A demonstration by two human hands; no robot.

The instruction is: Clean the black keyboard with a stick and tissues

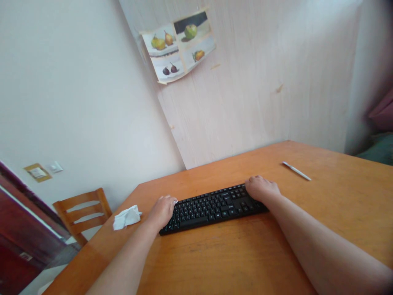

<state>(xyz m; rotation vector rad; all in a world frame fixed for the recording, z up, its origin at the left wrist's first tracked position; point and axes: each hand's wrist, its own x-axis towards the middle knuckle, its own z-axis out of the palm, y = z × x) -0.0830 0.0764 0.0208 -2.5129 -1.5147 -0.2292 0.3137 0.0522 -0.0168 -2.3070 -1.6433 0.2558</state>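
Observation:
A black keyboard (211,208) lies on the orange-brown wooden table (215,262), its right end tilted farther up in the view. My left hand (162,209) is closed round the keyboard's left end, with something small and white at the fingertips. Over the right end, my right hand (262,187) grips the keyboard and covers the keys there. Left of my left hand lies a crumpled white tissue (127,217). A slim white pen-like object (296,171) rests on the table beyond my right hand.
A wooden chair (84,210) stands off the table's left edge. The pale wall board (245,102) rises behind the table and carries a sheet of fruit pictures (179,45). Switches are on the left wall, above a dark red surface.

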